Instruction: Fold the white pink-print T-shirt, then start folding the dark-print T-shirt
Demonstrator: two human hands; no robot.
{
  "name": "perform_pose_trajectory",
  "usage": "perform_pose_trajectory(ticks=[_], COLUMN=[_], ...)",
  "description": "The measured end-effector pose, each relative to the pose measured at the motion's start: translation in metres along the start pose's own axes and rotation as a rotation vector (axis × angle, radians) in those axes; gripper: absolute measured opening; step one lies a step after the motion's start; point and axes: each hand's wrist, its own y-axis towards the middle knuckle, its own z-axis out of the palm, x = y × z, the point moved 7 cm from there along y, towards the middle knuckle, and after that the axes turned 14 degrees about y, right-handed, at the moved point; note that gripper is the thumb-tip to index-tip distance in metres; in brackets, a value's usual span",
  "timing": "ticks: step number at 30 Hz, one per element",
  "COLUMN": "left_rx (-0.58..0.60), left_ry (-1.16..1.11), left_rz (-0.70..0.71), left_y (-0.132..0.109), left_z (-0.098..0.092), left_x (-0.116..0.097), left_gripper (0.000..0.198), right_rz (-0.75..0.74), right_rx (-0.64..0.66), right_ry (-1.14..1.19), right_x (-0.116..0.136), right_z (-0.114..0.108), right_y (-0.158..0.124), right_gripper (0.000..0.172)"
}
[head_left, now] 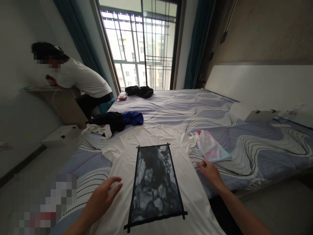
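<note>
A white T-shirt [190, 192] with a dark, black-framed print [155, 182] lies spread face up on the bed, its collar pointing away from me. Over the shirt's left side is my left hand [104, 195], thumb and fingers apart, holding nothing. My right hand [207, 169] hovers just off the shirt's right edge, below the sleeve, its fingers somewhat curled and apart with nothing in them. Close beyond my right hand rests a folded pink, white and pale-blue cloth [212, 147]. Whether either hand touches the fabric I cannot tell.
The bed [176, 107] has a grey patterned sheet. Black and blue clothes [114, 120] and a white garment [97, 130] lie at its left side. Dark clothing [139, 91] lies near the window. A person [83, 78] leans over a small desk [61, 101] at left. A white box [60, 135] stands on the floor.
</note>
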Motion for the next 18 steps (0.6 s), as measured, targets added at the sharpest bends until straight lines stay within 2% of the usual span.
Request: perform_pose_trajectory(ticks=[2,3,4,6,9,12,18], left_rx=[-0.071,-0.112,-0.111,-0.096,-0.072,-0.078,-0.089], left_ry=[-0.007,0.042,0.105,0.249,0.386,0.415,0.394], left_rz=[0.155,0.178,0.168,0.059,-0.031,-0.012,-0.011], left_y=[0.066,0.094,0.118,0.151,0.168,0.167,0.167], left_z=[0.013,0.022,0.034,0.057,0.081,0.088,0.087], left_x=[-0.029,-0.038,-0.041,-0.035,-0.021,-0.017,-0.017], left_gripper=[0.047,0.050,0.051,0.052,0.053,0.053,0.054], right_rz=[0.076,0.109,0.135,0.175,0.207,0.209,0.189], right_rx=[-0.065,-0.105,-0.142,-0.200,-0.245,-0.273,-0.297], right_ry=[-0.036,-0.042,-0.040,-0.026,-0.003,0.015,-0.011], right_x=[0.027,0.038,0.046,0.057,0.068,0.070,0.045], right_z=[0.019,0.025,0.030,0.034,0.034,0.031,0.018], right_y=[0.045,0.063,0.080,0.107,0.138,0.157,0.152], right_gripper=[0.051,0.055,0.058,0.059,0.052,0.046,0.047])
